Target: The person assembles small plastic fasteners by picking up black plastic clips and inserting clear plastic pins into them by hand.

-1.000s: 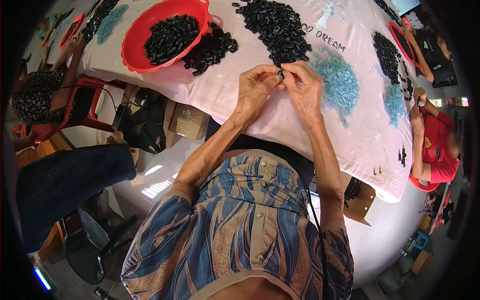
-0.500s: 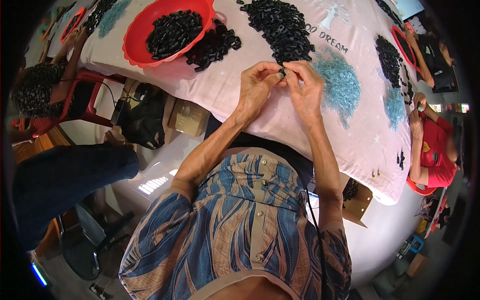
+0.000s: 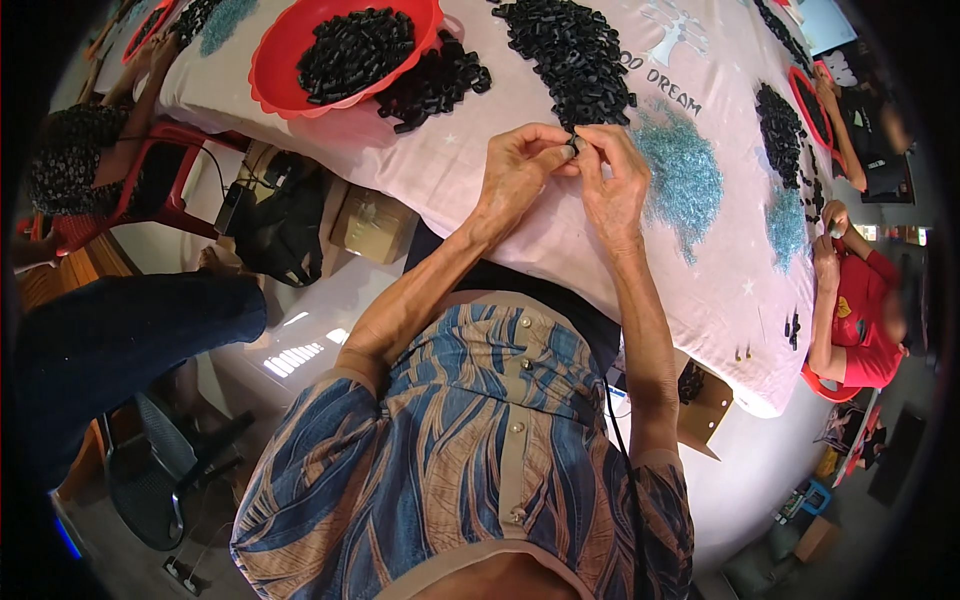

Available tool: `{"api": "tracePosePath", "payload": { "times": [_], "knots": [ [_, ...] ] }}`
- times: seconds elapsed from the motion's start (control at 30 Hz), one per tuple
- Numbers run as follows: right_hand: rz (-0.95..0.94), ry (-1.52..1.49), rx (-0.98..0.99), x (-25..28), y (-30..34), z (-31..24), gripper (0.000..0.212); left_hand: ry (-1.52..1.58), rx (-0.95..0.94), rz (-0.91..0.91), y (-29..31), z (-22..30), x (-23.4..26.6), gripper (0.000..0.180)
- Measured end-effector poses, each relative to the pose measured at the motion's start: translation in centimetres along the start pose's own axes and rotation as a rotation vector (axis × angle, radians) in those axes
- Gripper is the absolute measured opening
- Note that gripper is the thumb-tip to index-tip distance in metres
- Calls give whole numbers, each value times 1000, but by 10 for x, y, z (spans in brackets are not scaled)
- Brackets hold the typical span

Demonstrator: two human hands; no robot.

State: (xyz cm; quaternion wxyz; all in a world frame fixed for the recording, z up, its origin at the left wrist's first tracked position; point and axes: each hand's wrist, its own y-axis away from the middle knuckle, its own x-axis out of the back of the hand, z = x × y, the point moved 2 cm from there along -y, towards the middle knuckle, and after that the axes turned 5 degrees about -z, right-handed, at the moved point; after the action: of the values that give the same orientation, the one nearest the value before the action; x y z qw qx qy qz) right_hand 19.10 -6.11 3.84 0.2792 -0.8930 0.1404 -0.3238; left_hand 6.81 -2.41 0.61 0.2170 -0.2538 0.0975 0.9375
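Black, small: pinching a piece [image 3: 574, 146] in left grip [image 3: 516, 175] and right grip [image 3: 615, 185], right of the red bowl [image 3: 274, 66].

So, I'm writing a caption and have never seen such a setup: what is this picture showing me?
No machine here: these are a person's bare left hand and right hand. A fisheye camera worn on the head looks down, so straight edges look bent.

On the pink cloth sit a red bowl with black pieces inside, a black heap beside it, a larger black pile, and blue piles. Both hands' fingertips hold a small dark piece, too tiny to make out clearly.
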Motion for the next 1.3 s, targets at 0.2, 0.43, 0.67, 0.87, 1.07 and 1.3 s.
{"api": "tracePosePath", "payload": {
  "times": [0.2,0.43,0.67,0.87,1.07,1.3],
  "knots": [
    [-17,51,39,1,0,-4,14,57,-48,-1,-1,-2,0,9],
    [-80,16,-7,2,-2,-8,21,-16,-60,28,-2,0,2,11],
    [-142,77,-42,2,0,-7,33,-103,-14,72,0,7,-2,11],
    [-128,168,-1,1,4,-5,37,-84,-17,73,4,9,-6,12],
    [-100,241,5,-2,6,-9,37,-113,-60,101,4,5,-3,11],
    [-113,254,8,-3,7,-6,36,-113,-3,21,-1,10,3,11]
  ]
}}
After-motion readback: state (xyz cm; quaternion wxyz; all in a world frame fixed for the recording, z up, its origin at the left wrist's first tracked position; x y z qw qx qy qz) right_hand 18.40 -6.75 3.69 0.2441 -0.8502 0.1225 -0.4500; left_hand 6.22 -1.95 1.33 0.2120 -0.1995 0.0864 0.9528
